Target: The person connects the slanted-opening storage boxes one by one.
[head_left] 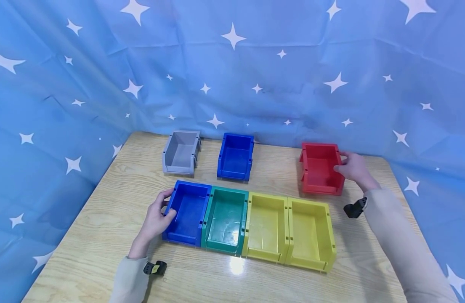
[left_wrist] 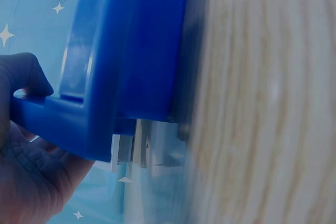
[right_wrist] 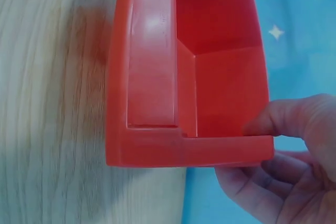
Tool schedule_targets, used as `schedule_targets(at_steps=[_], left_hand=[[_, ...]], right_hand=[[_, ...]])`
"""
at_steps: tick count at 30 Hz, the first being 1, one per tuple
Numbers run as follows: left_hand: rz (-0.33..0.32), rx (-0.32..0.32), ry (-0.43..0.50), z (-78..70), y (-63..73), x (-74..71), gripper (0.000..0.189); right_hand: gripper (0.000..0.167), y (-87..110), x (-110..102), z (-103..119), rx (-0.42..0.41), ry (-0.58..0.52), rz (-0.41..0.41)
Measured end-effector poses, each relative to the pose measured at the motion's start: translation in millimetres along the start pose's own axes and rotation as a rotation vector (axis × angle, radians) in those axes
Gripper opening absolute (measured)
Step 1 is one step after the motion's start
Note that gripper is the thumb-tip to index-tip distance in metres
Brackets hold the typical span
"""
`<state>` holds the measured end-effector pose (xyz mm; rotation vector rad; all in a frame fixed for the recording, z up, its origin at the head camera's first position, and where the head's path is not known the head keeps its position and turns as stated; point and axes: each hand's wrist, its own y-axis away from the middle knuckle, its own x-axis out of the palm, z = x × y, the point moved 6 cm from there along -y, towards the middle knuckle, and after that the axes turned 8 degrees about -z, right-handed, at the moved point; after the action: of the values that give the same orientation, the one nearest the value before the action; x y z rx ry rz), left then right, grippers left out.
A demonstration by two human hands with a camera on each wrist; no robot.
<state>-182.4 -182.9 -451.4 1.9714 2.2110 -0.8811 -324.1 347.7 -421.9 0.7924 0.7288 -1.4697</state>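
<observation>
A red plastic storage bin (head_left: 321, 168) is at the back right, and my right hand (head_left: 353, 168) grips its right wall. In the right wrist view the thumb (right_wrist: 283, 116) is inside that wall and the fingers lie outside it. At the left end of a row of bins stands a blue bin (head_left: 187, 212); my left hand (head_left: 155, 216) pinches its left wall, thumb over the rim. Joined side by side with it are a green bin (head_left: 226, 219), a yellow bin (head_left: 266, 225) and a second yellow bin (head_left: 309, 231).
Behind the row stand a grey bin (head_left: 181, 151) and another blue bin (head_left: 236, 155), apart from each other. All rest on a wooden table (head_left: 202, 277). A blue star-patterned cloth (head_left: 277, 84) hangs behind and at the sides.
</observation>
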Motion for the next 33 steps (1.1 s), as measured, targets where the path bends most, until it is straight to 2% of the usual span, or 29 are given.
schedule_targets(at_steps=[6,16,24,28,33], left_hand=[[0.004,-0.003,-0.005,-1.0,-0.5,0.5,0.053],[0.007,-0.02,0.0,-0.1,-0.2,0.9,0.053],[-0.005,-0.024,-0.003,-1.6,-0.1,-1.3,0.053],[0.0,-0.023,-0.006,-1.7,0.0,-1.1,0.053],[0.003,-0.018,-0.003,-2.2,0.0,-0.1,0.053]], right_hand=[[0.063,14.1,-17.2,-14.1,0.007,-0.03,-0.05],[0.062,48.0,-48.7,-24.6,0.023,0.03,-0.126],[0.068,73.1,-67.5,-31.6,0.054,0.05,-0.128],[0.071,86.4,-72.4,-40.8,0.069,0.045,-0.124],[0.071,103.6,-76.8,-51.2,0.078,0.091,-0.126]])
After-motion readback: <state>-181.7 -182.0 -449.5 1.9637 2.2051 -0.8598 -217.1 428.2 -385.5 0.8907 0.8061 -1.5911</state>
